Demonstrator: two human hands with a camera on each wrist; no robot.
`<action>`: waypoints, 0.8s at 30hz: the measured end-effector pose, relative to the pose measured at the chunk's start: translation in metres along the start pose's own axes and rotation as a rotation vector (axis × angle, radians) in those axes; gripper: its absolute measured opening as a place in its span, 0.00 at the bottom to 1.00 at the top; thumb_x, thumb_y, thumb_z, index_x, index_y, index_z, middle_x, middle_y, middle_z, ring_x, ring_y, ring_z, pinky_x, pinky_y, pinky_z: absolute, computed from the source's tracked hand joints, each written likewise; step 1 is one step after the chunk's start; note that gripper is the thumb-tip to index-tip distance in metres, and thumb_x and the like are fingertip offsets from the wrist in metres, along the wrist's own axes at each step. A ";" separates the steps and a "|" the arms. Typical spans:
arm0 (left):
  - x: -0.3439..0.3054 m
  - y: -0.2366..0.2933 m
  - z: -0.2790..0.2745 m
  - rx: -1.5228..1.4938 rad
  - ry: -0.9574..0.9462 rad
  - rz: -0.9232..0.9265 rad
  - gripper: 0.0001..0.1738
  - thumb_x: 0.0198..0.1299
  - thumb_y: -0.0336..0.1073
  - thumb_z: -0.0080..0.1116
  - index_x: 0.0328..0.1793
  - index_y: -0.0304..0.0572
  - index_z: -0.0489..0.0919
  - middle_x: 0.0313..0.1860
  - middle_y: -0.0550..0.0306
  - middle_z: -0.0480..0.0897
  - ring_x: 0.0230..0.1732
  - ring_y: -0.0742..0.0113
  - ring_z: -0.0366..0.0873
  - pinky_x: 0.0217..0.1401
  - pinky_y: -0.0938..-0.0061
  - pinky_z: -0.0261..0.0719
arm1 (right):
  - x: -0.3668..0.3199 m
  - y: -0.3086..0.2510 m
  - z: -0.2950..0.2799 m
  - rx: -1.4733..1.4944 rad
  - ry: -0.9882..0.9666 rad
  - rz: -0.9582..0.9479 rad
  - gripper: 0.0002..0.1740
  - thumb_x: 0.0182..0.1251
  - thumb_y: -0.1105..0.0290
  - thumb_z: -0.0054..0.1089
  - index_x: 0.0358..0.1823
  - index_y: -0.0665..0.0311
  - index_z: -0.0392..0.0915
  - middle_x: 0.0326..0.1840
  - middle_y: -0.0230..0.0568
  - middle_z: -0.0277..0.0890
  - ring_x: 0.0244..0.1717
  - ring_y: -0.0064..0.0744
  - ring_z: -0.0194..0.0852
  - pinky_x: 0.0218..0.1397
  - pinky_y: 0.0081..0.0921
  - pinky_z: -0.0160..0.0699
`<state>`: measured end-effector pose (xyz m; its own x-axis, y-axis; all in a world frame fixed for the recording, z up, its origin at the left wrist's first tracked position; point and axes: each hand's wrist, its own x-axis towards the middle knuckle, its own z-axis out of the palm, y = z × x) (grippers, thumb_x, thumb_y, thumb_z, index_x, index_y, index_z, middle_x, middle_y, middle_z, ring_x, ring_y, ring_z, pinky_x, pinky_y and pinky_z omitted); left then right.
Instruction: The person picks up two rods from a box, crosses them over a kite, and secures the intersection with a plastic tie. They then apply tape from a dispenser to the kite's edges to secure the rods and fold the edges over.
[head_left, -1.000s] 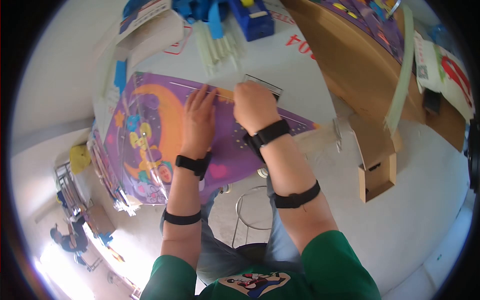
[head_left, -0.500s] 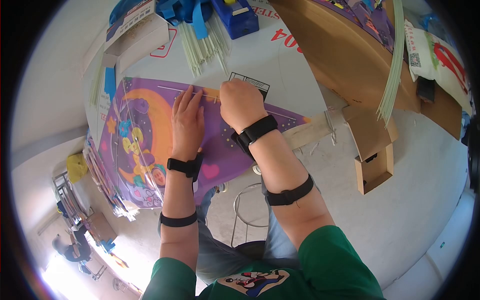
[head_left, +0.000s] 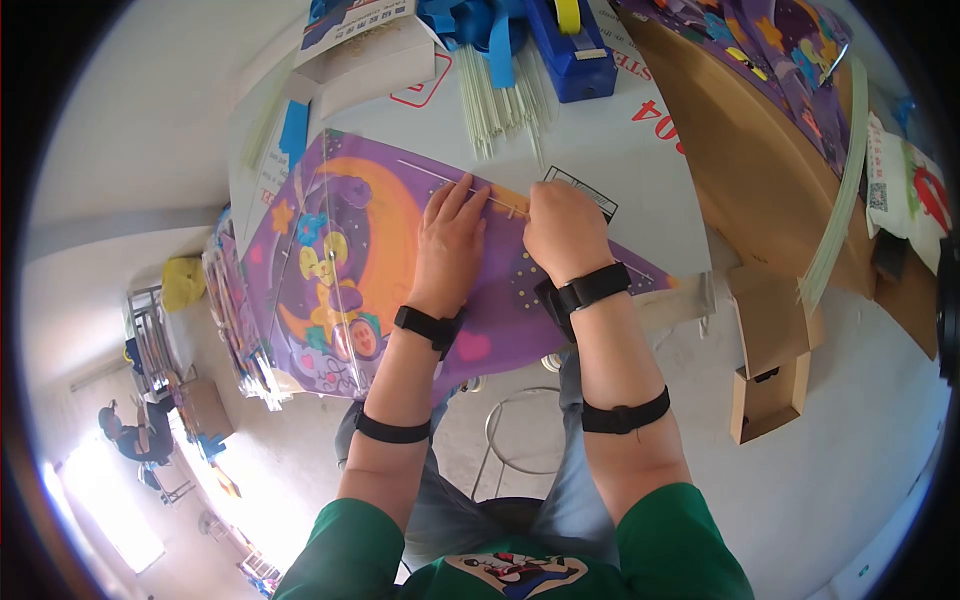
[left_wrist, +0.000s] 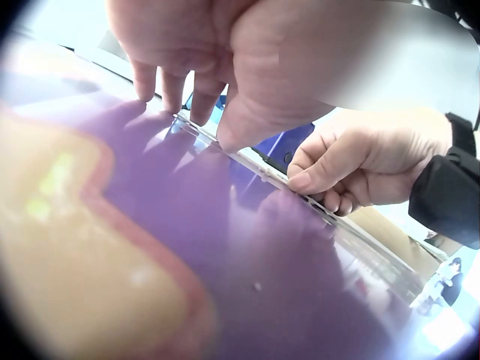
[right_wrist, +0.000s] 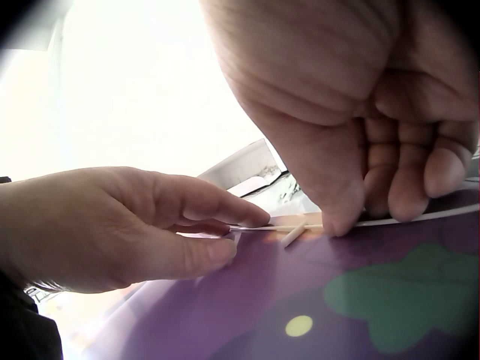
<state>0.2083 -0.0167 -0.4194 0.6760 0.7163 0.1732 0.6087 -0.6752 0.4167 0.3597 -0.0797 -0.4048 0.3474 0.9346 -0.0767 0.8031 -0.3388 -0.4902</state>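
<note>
A purple kite sheet printed with an orange moon and a yellow mouse lies across the table's near side. Along its far edge runs a thin white rod, with a short pale stick crossing it between the hands. My left hand rests on the sheet, its fingers stretched out and their tips at the rod. Just to the right, my right hand pinches the rod at the sheet's edge between thumb and curled fingers, as the left wrist view shows.
Beyond the sheet are a bundle of pale rods, a blue tape dispenser and an open white box. Brown cardboard stands on the right, above a small open carton. A stool is below.
The head view has shifted, so the table and hands appear farther right. Both hands keep about the same pose and place on the sheet.
</note>
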 end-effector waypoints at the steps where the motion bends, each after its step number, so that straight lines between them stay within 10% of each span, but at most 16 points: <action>1: 0.000 0.001 -0.001 0.002 0.002 -0.001 0.22 0.54 0.26 0.55 0.58 0.43 0.75 0.64 0.52 0.71 0.64 0.50 0.65 0.66 0.59 0.66 | 0.000 0.000 0.000 0.001 0.001 -0.003 0.04 0.53 0.73 0.57 0.29 0.66 0.79 0.32 0.47 0.78 0.36 0.46 0.80 0.40 0.36 0.80; 24: 0.002 0.000 -0.003 -0.025 -0.020 0.035 0.21 0.56 0.26 0.54 0.58 0.39 0.74 0.65 0.45 0.69 0.64 0.43 0.65 0.68 0.55 0.62 | -0.002 0.000 0.000 0.061 0.055 0.017 0.04 0.51 0.72 0.57 0.25 0.64 0.80 0.29 0.47 0.79 0.34 0.45 0.80 0.36 0.35 0.80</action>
<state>0.2086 -0.0147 -0.4162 0.7053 0.6881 0.1704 0.5736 -0.6952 0.4332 0.3590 -0.0814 -0.4045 0.3887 0.9206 -0.0382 0.7664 -0.3461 -0.5412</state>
